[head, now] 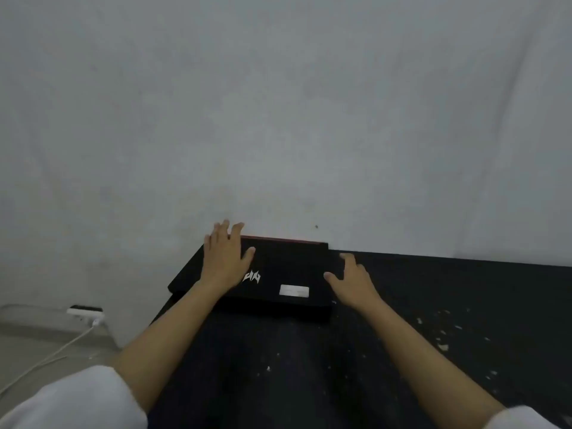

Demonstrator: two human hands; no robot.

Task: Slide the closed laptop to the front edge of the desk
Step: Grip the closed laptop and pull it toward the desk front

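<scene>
A closed black laptop (284, 267) with a white logo, a white sticker and a red strip along its back edge lies at the far left of the black desk (433, 305), against the wall. My left hand (224, 258) lies flat on the lid's left part, fingers spread and reaching over the back edge. My right hand (353, 281) rests at the laptop's right edge, fingers spread, thumb on the lid. Neither hand is closed around the laptop.
A grey-white wall (278, 119) rises directly behind the desk. Pale flecks are scattered over the desk's right part. Left of the desk, on the floor, a white power strip (85, 312) has a white cable running toward the lower left.
</scene>
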